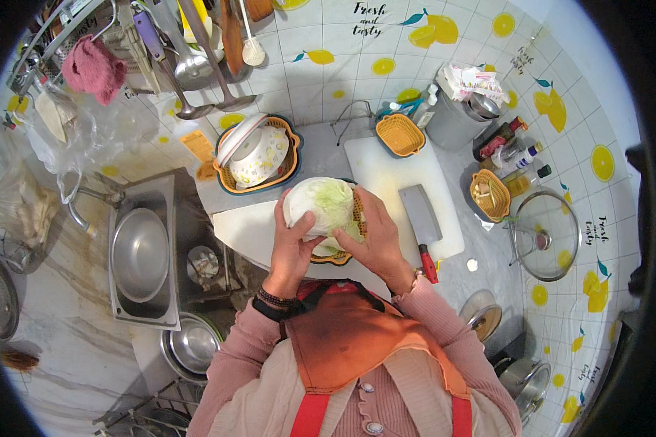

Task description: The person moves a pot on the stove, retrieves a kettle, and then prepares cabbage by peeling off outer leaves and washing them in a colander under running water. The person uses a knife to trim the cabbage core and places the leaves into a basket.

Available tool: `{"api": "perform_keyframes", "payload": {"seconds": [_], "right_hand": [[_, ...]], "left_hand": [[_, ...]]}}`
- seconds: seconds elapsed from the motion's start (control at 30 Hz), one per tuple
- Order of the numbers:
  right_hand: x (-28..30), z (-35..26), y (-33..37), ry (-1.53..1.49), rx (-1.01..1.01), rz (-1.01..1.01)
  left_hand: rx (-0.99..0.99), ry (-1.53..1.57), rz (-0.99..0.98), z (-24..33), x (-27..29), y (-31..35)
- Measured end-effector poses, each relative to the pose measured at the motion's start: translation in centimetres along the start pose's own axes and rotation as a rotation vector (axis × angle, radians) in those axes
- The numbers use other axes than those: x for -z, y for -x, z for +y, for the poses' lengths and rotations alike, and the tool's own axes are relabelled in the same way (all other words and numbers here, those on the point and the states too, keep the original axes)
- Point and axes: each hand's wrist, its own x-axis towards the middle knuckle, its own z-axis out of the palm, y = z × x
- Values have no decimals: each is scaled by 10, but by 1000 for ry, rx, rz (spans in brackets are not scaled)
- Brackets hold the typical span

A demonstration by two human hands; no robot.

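A pale cabbage (317, 202), white with yellow-green frilly leaf, is held up in front of me. My left hand (291, 237) wraps round its left side, thumb across the front. My right hand (377, 237) grips its right side, with the fingertips at a loose green leaf (351, 231). Beneath the cabbage is a yellow-orange basket (334, 258), mostly hidden by my hands. To the right, a cleaver (420, 213) with a red and black handle lies on a white cutting board (446, 197).
A steel sink holding a round basin (140, 255) is at left. Behind the work spot stands an orange basket (297, 156) with a patterned bowl. Another orange basket (401, 135) sits on the board's far end. Bottles (516, 156) and a glass lid (545, 237) are at right.
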Motion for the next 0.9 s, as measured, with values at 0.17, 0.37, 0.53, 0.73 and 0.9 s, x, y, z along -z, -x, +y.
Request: {"api": "perform_keyframes", "payload": {"seconds": [0.17, 0.37, 0.53, 0.73, 0.9], "right_hand": [[5, -10, -1, -49, 43, 86], [-1, -7, -4, -143, 162, 151], [5, 0, -4, -267, 40, 79], [19, 21, -9, -876, -245, 71], [20, 18, -7, -1156, -602, 89]], "left_hand": [[-227, -207, -22, 4, -6, 2], [-262, -269, -77, 8, 0, 3], [-96, -96, -49, 10, 9, 4], [154, -10, 8, 11, 23, 2], [144, -7, 14, 5, 12, 7]]}}
